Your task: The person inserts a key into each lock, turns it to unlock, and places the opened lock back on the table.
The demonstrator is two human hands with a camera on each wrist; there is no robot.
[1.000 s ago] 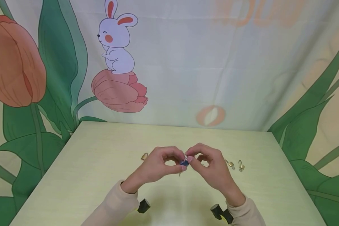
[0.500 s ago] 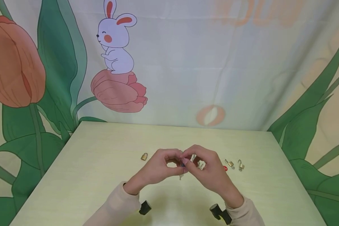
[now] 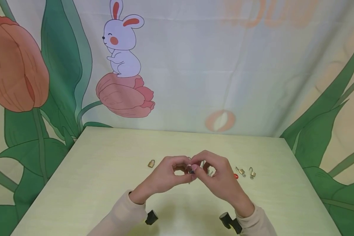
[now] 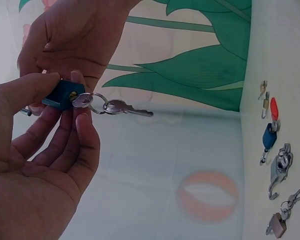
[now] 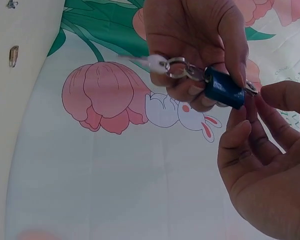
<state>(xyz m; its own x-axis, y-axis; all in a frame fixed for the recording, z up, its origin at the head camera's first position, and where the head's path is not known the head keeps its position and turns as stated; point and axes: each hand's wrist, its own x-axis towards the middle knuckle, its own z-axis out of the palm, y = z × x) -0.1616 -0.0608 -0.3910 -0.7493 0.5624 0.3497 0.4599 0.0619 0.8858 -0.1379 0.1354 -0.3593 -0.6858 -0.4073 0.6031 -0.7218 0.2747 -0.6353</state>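
Observation:
Above the table, my left hand (image 3: 162, 173) grips a blue padlock (image 4: 60, 95) by its body, thumb on one side and fingers on the other. A key (image 4: 82, 100) sits in the lock's keyhole. From it hangs a ring (image 4: 97, 103) with a second silver key (image 4: 127, 107). My right hand (image 3: 219, 173) meets the left and pinches the padlock's metal shackle (image 5: 250, 89) between thumb and fingers. Much of the shackle is hidden by these fingers, so whether it is latched cannot be seen. The head view shows only a sliver of the lock.
A brass padlock (image 3: 151, 163) lies left of the hands. Two small brass padlocks (image 3: 240, 170) (image 3: 252, 172) and a red item (image 3: 236, 176) lie to the right. The left wrist view shows another blue padlock (image 4: 269, 137) and a silver padlock (image 4: 279, 167) on the table.
My right hand has shifted slightly left and its fingers now cover more of the padlock. The left hand has moved slightly right. The red item has come into view beside the right hand.

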